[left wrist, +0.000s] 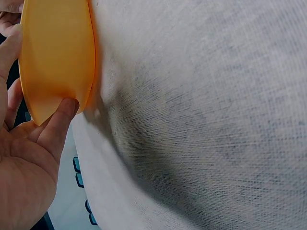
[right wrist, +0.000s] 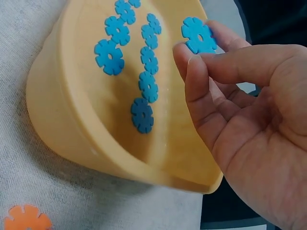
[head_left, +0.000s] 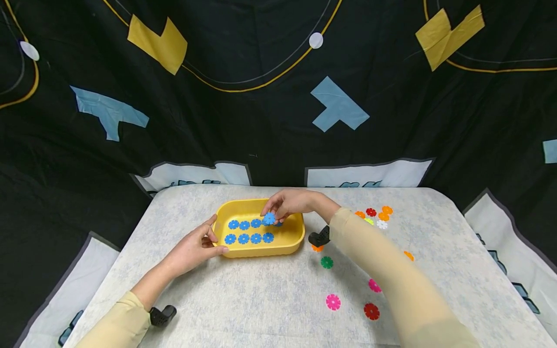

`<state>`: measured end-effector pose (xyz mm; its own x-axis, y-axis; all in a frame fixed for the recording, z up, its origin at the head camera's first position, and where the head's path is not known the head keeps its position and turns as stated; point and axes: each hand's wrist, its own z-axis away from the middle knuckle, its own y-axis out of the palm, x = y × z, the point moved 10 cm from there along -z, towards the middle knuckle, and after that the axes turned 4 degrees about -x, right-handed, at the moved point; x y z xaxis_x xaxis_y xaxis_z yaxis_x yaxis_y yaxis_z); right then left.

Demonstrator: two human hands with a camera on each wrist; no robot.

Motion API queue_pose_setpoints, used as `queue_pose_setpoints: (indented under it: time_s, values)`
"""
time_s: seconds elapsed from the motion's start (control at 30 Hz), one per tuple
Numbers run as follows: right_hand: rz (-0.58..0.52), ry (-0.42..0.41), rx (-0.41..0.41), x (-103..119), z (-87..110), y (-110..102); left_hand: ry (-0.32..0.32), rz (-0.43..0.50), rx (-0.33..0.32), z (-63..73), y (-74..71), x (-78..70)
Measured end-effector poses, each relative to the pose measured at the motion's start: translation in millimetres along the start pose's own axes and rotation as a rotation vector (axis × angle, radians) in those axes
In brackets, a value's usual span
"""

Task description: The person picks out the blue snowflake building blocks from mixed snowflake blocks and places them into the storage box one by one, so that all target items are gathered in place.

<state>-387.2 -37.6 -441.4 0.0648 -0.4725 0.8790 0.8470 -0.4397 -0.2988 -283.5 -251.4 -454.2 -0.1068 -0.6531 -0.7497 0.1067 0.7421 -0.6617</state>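
A yellow plastic basin [head_left: 243, 252] stands on the table, with several blue notched flower discs [head_left: 243, 239] laid in two rows on its floor. My left hand [head_left: 191, 247] grips the basin's left end, fingers at the rim and outer wall; in the left wrist view the hand [left wrist: 33, 153] wraps the wall's end. Over the basin's right half, my right hand [head_left: 290, 203] pinches one more blue flower disc [right wrist: 198, 35] between thumb and fingertips. The right wrist view shows this disc held above the rows, apart from the discs [right wrist: 142, 116] below.
Loose flower discs lie to the right of the basin: a green disc [head_left: 327, 262], a pink disc [head_left: 333, 302], a red disc [head_left: 372, 311] and an orange disc [right wrist: 28, 218] near the wall. A mixed cluster with a white disc [head_left: 382, 224] lies farther back. A black curtain [head_left: 243, 135] hangs behind the table.
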Motion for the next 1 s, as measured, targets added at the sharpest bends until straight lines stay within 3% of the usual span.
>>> queue_pose_setpoints:
  time_s: [1.0]
  values:
    - [0.148,0.02,0.056,-5,-9.2,13,-0.001,0.01,-0.003,0.4,0.1,-0.4]
